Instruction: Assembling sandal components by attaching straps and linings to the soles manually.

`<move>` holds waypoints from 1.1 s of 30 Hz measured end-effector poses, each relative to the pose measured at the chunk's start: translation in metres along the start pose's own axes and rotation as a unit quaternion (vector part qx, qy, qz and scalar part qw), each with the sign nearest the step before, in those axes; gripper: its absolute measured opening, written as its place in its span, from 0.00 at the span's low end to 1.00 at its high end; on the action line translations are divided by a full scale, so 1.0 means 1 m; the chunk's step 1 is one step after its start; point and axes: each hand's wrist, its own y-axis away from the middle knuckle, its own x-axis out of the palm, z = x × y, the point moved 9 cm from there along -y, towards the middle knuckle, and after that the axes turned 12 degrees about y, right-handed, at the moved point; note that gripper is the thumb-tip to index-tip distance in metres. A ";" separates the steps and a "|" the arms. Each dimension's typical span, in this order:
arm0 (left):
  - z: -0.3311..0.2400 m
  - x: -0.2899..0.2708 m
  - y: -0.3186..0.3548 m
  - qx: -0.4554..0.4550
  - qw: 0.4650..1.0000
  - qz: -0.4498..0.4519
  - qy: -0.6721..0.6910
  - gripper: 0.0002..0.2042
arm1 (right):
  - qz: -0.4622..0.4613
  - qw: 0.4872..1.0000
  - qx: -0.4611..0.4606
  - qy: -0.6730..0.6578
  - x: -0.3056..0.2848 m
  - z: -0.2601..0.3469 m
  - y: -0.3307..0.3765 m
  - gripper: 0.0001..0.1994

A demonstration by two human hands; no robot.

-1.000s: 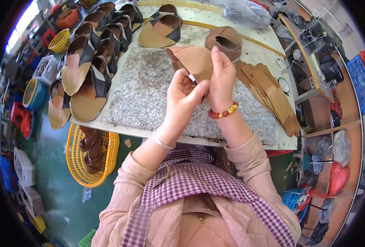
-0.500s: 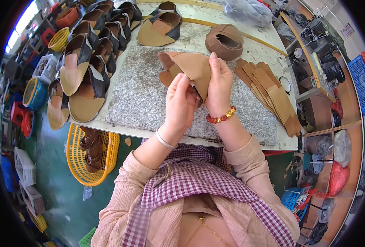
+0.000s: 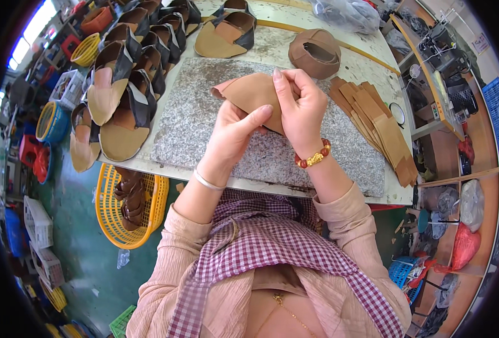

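Note:
Between my two hands is a shoe upper [image 3: 250,92] with a tan lining facing up and a pinkish piece at its left end. My left hand [image 3: 235,125] grips its near edge, the thumb laid on the tan face. With thumb and fingers, my right hand [image 3: 300,104] pinches its right end. The underside is hidden. Below the hands lies a speckled grey stone slab [image 3: 204,112]. Several joined shoe uppers [image 3: 126,141], dark outside and tan inside, are lined up on the table's left. Another upper [image 3: 221,40] sits beyond the slab.
A brown rounded leather piece [image 3: 315,54] with an opening stands at the far right of the table. Beside the slab lie stacked tan strips [image 3: 376,124] and a roll of tape [image 3: 397,114]. A yellow basket [image 3: 160,203] with brown pieces is on the floor at left. Shelves [image 3: 469,174] stand at right.
The upper has been turned so more of its tan face shows flattened toward me. My left thumb now lies across it, and my right hand has shifted slightly right.

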 end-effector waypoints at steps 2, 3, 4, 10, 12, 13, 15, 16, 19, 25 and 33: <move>-0.013 -0.001 -0.001 0.038 0.992 -0.002 -0.124 0.16 | -0.017 0.986 -0.107 0.129 -0.003 0.025 0.003 0.08; -0.016 -0.001 0.000 0.039 0.991 -0.002 -0.126 0.16 | -0.019 0.986 -0.107 0.128 -0.005 0.027 0.002 0.08; -0.017 -0.004 0.000 0.026 0.988 -0.017 -0.150 0.15 | -0.009 0.988 -0.104 0.117 -0.006 0.027 0.000 0.07; -0.065 -0.010 -0.007 0.192 0.914 -0.017 -0.356 0.13 | 0.045 0.988 0.032 -0.142 -0.015 0.013 -0.024 0.06; -0.090 0.004 0.005 0.383 0.799 0.024 -0.463 0.11 | 0.072 0.915 0.161 -0.363 -0.005 -0.005 -0.030 0.06; -0.091 0.012 0.006 0.385 0.798 0.031 -0.463 0.11 | 0.066 0.916 0.157 -0.364 -0.008 -0.010 -0.036 0.06; -0.086 0.016 0.007 0.306 0.840 -0.013 -0.449 0.10 | 0.091 0.967 0.104 -0.214 -0.008 -0.029 -0.044 0.08; -0.083 0.015 0.010 0.262 0.858 -0.035 -0.441 0.10 | 0.103 0.982 0.081 -0.136 -0.007 -0.037 -0.044 0.09; -0.091 0.029 0.008 0.235 0.831 -0.056 -0.502 0.09 | 0.062 0.994 -0.085 0.017 -0.024 -0.018 -0.038 0.13; -0.099 0.111 0.025 0.367 0.622 0.029 -0.691 0.05 | -0.002 0.940 -0.218 0.262 -0.048 0.049 0.008 0.15; -0.078 0.117 0.029 0.338 0.709 0.069 -0.615 0.03 | 0.184 0.980 -0.058 0.039 -0.059 0.001 0.012 0.15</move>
